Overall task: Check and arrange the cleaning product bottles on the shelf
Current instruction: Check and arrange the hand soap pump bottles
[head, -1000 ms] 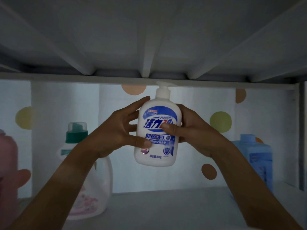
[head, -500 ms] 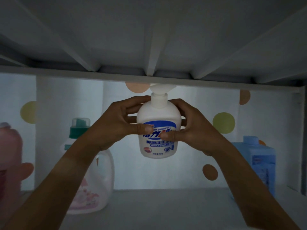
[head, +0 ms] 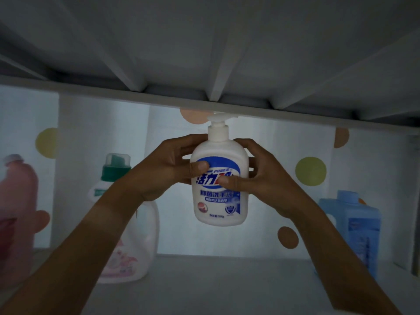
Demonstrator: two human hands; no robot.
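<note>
A white pump bottle of hand soap (head: pixel 219 201) with a blue label is held upright in mid-air, above the shelf floor (head: pixel 216 283). My left hand (head: pixel 168 167) grips its left shoulder, thumb on the label. My right hand (head: pixel 261 173) grips its right side, thumb across the label's middle. The pump head sits just under the upper shelf's front edge (head: pixel 227 108). On the shelf stand a white detergent jug with a green cap (head: pixel 136 235), a pink bottle (head: pixel 16 212) at the far left and a blue bottle (head: pixel 356 228) at the right.
The upper shelf's ribbed underside (head: pixel 216 53) hangs low overhead. A white back wall with coloured dots (head: pixel 310 171) closes the shelf behind. A white side post (head: pixel 413 201) stands at the far right. Bare shelf floor lies between the jug and the blue bottle.
The soap bottle tipped back toward the wall half a second ago and now hangs upright again, its label facing me. Both hands kept hold and shifted up toward its shoulders.
</note>
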